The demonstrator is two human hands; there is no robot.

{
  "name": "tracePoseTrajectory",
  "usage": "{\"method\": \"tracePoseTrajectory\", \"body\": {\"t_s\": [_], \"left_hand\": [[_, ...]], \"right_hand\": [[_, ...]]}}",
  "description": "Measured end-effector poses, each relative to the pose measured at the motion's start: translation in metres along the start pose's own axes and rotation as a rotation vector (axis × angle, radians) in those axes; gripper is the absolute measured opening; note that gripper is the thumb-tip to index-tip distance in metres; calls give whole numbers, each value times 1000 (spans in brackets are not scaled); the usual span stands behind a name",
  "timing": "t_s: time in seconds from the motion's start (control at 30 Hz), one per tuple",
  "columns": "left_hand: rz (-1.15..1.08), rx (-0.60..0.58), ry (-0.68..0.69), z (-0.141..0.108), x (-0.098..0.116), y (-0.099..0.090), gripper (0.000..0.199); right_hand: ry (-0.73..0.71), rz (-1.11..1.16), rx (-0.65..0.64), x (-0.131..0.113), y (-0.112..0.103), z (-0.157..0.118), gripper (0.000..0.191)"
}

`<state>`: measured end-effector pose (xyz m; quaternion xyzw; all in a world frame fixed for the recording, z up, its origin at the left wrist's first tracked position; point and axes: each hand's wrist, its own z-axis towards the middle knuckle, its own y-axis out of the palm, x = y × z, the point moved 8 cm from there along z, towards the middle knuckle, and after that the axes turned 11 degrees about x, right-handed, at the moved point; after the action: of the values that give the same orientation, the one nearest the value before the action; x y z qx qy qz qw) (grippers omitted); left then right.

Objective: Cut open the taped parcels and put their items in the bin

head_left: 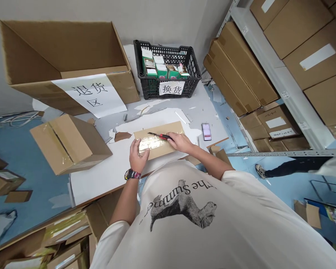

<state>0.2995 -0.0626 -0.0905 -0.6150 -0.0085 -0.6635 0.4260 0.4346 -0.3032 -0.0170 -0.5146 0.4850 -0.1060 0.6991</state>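
A flat cardboard box [156, 152] with shiny clear tape across its top lies on the white table in front of me. My left hand [138, 155] rests on its left end, thumb and fingers apart, steadying the edge. In my right hand [180, 142] is a red and black utility knife [164, 136], its dark blade pointing left over the taped top. Whether the blade tip touches the tape I cannot tell.
A taped carton [81, 138] stands left, behind it a large open box [100, 78] with a paper sign. A black crate [170, 84] holds small green-white boxes. A phone [206, 132] lies right. Shelved cartons [238, 71] and a person's leg [288, 168] are farther right.
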Motion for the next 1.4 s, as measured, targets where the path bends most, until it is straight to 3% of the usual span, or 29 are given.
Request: {"method": "tracePoseTrajectory", "body": {"t_s": [0.4, 0.7, 0.93, 1.1, 1.4], "left_hand": [[-100, 31, -55, 1, -4, 4, 76], [-173, 33, -185, -4, -16, 12, 87], [-341, 61, -280, -8, -20, 16, 96], [-364, 89, -311, -12, -32, 20, 100], [-382, 65, -372, -17, -51, 29, 91]], "right_hand": [[-100, 105, -3, -28, 1, 8, 44], [-50, -175, -182, -9, -5, 12, 35], [-193, -399, -356, -58, 5, 23, 39], [-332, -494, -393, -92, 15, 39, 38], [-373, -512, -438, -109, 20, 48, 40]]}}
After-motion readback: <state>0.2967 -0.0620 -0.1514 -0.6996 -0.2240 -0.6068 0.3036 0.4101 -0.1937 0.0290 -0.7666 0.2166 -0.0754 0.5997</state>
